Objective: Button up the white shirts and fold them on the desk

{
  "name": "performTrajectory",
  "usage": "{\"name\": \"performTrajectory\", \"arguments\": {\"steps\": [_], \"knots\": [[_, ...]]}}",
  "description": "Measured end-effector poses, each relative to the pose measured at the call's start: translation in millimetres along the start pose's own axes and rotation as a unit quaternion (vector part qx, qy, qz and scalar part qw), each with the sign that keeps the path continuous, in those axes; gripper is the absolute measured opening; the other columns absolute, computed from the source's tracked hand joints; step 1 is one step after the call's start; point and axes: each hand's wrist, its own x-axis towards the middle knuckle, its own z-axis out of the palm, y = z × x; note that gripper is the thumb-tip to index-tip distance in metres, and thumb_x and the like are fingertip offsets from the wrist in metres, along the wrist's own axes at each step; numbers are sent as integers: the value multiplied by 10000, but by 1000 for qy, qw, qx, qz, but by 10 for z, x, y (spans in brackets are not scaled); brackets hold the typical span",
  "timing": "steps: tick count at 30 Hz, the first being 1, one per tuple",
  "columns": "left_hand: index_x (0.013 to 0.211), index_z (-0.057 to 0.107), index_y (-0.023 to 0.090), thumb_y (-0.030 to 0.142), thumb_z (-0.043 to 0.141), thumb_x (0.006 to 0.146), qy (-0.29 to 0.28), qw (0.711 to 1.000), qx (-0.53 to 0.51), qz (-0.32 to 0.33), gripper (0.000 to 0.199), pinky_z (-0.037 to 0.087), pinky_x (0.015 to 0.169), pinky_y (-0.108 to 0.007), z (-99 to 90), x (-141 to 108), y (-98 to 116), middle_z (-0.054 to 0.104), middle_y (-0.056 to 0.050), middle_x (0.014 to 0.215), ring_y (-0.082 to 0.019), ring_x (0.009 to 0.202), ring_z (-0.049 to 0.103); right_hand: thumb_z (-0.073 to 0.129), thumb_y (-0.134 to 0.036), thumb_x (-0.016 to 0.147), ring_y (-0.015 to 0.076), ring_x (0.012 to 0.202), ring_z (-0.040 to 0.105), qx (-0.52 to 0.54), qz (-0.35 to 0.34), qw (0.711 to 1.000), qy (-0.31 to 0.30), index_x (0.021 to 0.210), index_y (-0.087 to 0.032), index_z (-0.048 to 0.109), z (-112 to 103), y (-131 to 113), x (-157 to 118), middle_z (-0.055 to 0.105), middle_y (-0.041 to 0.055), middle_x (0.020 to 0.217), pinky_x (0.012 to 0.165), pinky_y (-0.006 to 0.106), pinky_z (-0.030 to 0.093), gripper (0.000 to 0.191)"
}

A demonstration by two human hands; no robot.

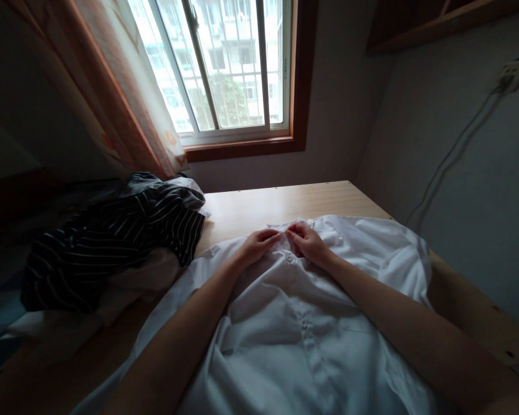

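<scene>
A white button-up shirt lies spread front side up, its collar end away from me and its button placket running down the middle. At the collar, my left hand pinches the fabric between thumb and fingers. Close beside it on the right, my right hand is also closed on the cloth near the top of the placket. A small white button shows just below my fingers. Another button sits lower on the placket. What exactly lies between the fingertips is too small to make out.
The shirt rests on a light wooden table. To the left is a heap of clothes with a black striped garment on top. Behind stand a window and a patterned curtain. A cable hangs along the right wall.
</scene>
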Motion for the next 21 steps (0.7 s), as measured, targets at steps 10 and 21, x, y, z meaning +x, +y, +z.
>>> {"name": "performTrajectory", "arguments": {"steps": [10, 21], "knots": [[971, 706, 154, 443, 634, 811, 3, 999, 35, 30, 338, 508, 729, -260, 46, -5, -18, 719, -57, 920, -172, 813, 632, 647, -546, 760, 73, 378, 402, -14, 10, 1000, -11, 834, -207, 525, -20, -39, 1, 453, -93, 502, 361, 204, 322, 368], [933, 662, 161, 394, 585, 839, 19, 989, 140, 46, 263, 417, 584, -204, 73, -14, -63, 623, 20, 686, -112, 619, 519, 680, -471, 760, 71, 445, 441, -31, 9, 996, -79, 882, -173, 590, -102, -96, -2, 535, -51, 629, 399, 211, 337, 335]]}}
